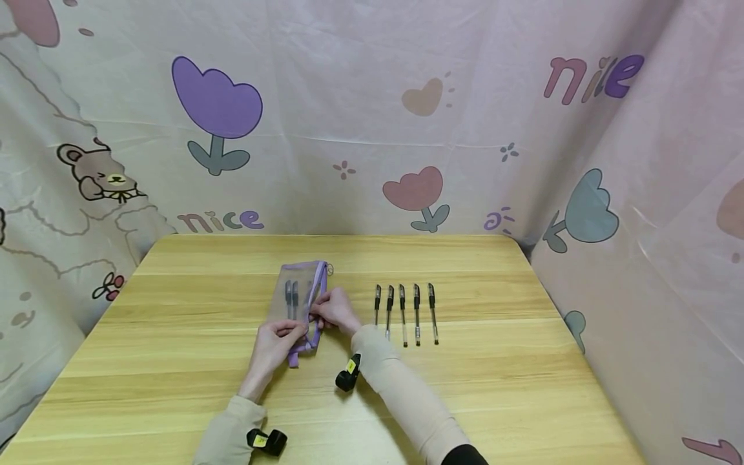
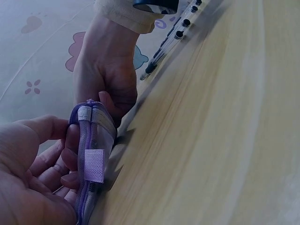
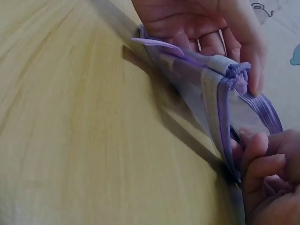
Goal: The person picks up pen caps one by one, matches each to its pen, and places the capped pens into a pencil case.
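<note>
A see-through pencil pouch [image 1: 278, 310] with purple trim and a zipper stands tilted on the table, its zipped side parted toward the right. Two dark-capped pens [image 1: 291, 294] show through its mesh. My left hand [image 1: 278, 342] pinches the pouch's near edge between thumb and fingers. At the opening is my right hand [image 1: 336, 312], its curled fingertips partly inside the pouch. A thin dark piece, seemingly a pen [image 3: 236, 136], shows at those fingertips in the right wrist view; most of it is hidden by the pouch and fingers.
Several black-capped pens [image 1: 416, 313] lie in a row on the wooden table [image 1: 494, 387], right of the right hand. The right forearm crosses near their lower ends. A patterned curtain [image 1: 349, 116] rises behind the table and along its sides.
</note>
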### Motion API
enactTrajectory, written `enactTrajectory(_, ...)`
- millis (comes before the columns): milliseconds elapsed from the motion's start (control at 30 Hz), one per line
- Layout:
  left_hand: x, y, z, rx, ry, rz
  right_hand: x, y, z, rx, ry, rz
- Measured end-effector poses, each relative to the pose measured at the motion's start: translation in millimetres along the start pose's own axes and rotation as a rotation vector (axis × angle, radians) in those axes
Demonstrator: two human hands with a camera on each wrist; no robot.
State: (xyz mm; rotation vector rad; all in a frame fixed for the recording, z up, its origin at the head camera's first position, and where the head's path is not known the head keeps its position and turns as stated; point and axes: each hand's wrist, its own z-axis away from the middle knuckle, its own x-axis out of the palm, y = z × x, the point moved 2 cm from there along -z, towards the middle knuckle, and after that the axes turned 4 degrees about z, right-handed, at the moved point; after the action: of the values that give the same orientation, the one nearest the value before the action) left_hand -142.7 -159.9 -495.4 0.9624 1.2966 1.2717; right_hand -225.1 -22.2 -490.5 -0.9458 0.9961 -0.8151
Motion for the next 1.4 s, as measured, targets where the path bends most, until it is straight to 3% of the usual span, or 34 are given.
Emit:
enactTrajectory(133,0.1,1.2,0.6,-0.009,-0.002,0.003,2.4,1.6,-0.9,-0.038,-0.02,-0.056)
enactTrajectory(300,0.0,3.2,2.0,-0.017,-0.009,-0.02,3.7,2.4,-1.0,-0.026,-0.071,-0.165)
enactTrajectory(600,0.2,7.8,4.3,-0.007,-0.017,0.001,1.9,1.9,-0.2,-0.076,-0.095,-0.109)
enactTrajectory(867,1.5,6.4,3.4,-0.001,-0.006,0.035,-10.4,2.9,8.6,-0.077,-0.022,-0.067)
enactTrajectory(1033,3.1,6.0,2.7,-0.006,-0.008,0.048,-39.0,10.1,24.2,-0.12,0.062,0.106)
enactTrajectory(1267,2.2,3.6,3.5,-0.012,-0.015,0.022,-81.6,26.1,43.6,-0.144,0.25,0.375)
enactTrajectory(1400,1.4,2.8,3.9,-0.02,-0.012,0.016,-94.9,31.1,48.3,-0.13,0.288,0.464)
